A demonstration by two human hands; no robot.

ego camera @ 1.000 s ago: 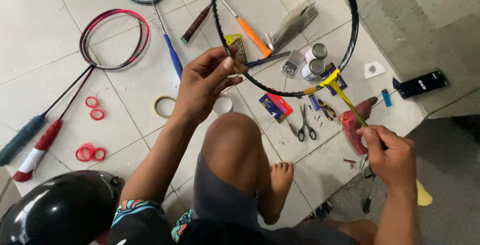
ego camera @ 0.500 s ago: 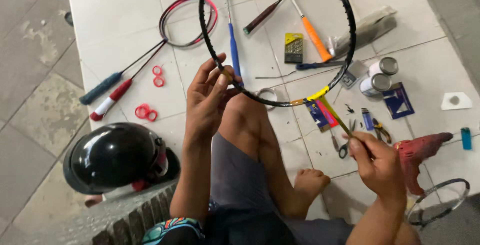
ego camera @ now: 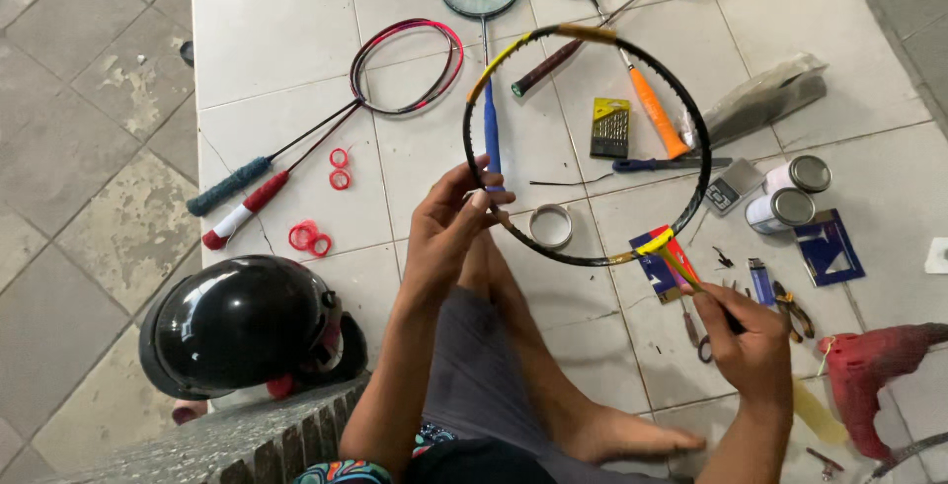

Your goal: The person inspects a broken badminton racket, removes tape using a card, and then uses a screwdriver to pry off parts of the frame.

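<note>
I hold an unstrung black and yellow badminton racket frame (ego camera: 691,119) out over the white tiled floor. My left hand (ego camera: 449,232) pinches the left side of the hoop with its fingertips. My right hand (ego camera: 752,346) grips the shaft just below the yellow throat (ego camera: 660,245). The hoop is empty, and the floor shows through it. My bent leg and bare foot (ego camera: 632,440) lie beneath the racket.
Several other rackets (ego camera: 405,64) lie on the tiles, with red rings (ego camera: 308,237), a tape roll (ego camera: 551,225), a pack of drill bits (ego camera: 610,128), two tins (ego camera: 790,193), a small scale (ego camera: 733,186), pliers (ego camera: 792,308), a lighter (ego camera: 760,282) and a red drill (ego camera: 879,375). A black helmet (ego camera: 237,326) sits at the left.
The view has swung right and down, so the helmet came into sight. The racket hoop has turned and sits more level in front of me. Both hands keep their hold.
</note>
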